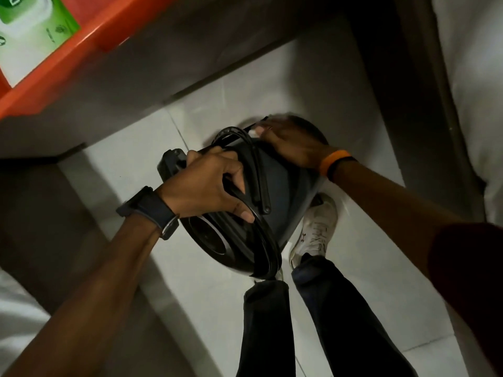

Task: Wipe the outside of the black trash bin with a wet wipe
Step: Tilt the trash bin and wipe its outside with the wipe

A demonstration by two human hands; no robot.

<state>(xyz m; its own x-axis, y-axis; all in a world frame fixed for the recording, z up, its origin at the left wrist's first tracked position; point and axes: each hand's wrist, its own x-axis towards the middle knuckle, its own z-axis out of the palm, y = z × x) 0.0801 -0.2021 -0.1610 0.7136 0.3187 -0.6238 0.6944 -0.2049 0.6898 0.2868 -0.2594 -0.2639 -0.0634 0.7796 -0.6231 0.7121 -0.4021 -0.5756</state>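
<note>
The black trash bin (283, 191) is tipped on its side above the white tiled floor, its lid end toward me and its base away. My left hand (206, 183) grips the bin's rim and lid edge, fingers curled around it. My right hand (288, 142) lies flat on the far end of the bin's outer wall, pressing a white wet wipe (269, 122) that shows, blurred, beyond the fingertips. A black watch is on my left wrist and an orange band on my right.
A green and white wipes pack (30, 28) lies on an orange stool or table (89, 36) at the upper left. My legs and a white shoe (315, 229) stand just below the bin. Dark furniture edges flank the tiled floor (313, 85) on both sides.
</note>
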